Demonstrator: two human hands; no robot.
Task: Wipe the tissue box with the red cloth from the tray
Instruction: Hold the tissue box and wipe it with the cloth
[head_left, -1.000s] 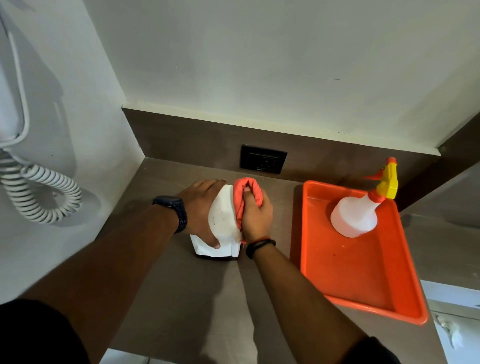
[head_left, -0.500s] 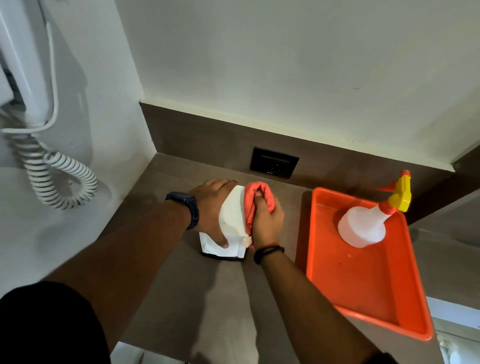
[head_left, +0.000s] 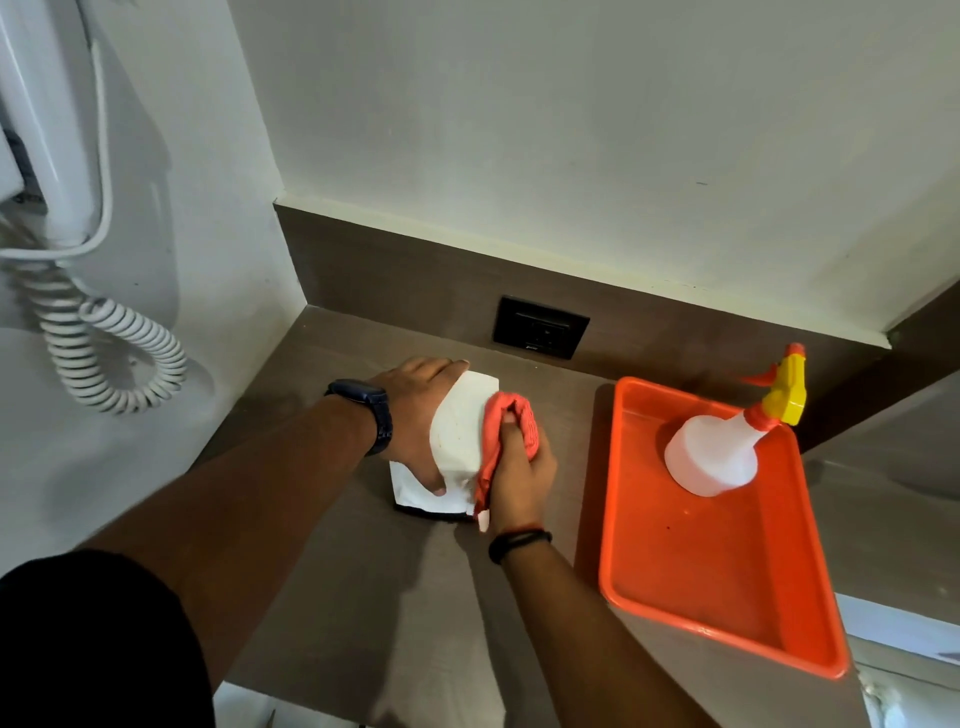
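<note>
A white tissue box (head_left: 462, 431) with a dark base stands on the brown counter, left of the tray. My left hand (head_left: 418, 415) grips its left side, thumb on the near face. My right hand (head_left: 519, 470) is closed around a bunched red cloth (head_left: 511, 415) and presses it against the box's right side. The cloth's lower end hangs down along the box's near right corner. The orange tray (head_left: 727, 587) lies to the right and holds only a spray bottle.
A white spray bottle (head_left: 714, 454) with a yellow and orange trigger lies in the tray's far end. A black wall socket (head_left: 540, 327) sits in the backsplash behind the box. A white wall-mounted hair dryer with coiled cord (head_left: 98, 353) hangs at the left.
My right hand with the red cloth has slid from the top of the box down its right side. My left hand has kept its hold. The camera has shifted slightly.
</note>
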